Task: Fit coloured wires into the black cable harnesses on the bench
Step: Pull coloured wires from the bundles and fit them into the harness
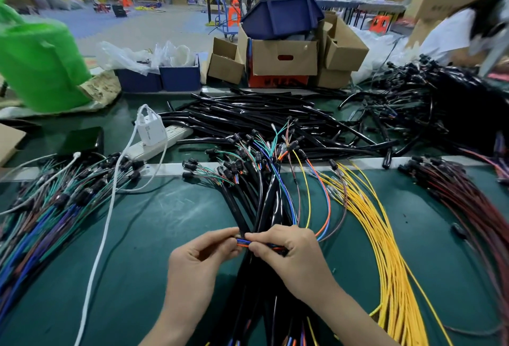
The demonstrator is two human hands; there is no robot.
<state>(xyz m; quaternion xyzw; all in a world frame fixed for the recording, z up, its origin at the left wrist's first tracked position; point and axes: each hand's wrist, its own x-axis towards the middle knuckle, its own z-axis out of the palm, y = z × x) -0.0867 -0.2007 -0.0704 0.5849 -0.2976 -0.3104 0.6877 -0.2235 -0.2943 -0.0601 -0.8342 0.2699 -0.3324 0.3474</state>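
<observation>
Pinching the blue and orange wires [243, 243] between both hands, we hold a short stretch of them crosswise, left to right, directly over the black harnesses [264, 202]. The left hand [198, 263] clamps one end of that stretch between thumb and forefinger. The right hand [292, 257] does the same at the other end, and the fingertips of the two nearly meet.

The harnesses' long axis runs the other way, from under our wrists straight away from us, fanning out at the far end. Wires and harnesses therefore cross roughly square, midway between the hands, with neither hand nearer. We cannot tell which harness the wires enter.

From the right hand the wires loop outward and away, so we judge that side will feed while the left steadies. Beyond the loop, right of the right hand, lies a sheaf of yellow wires [385, 235]. Left of the left hand, a white cable [102, 249] trails over the green desk [165, 221].
</observation>
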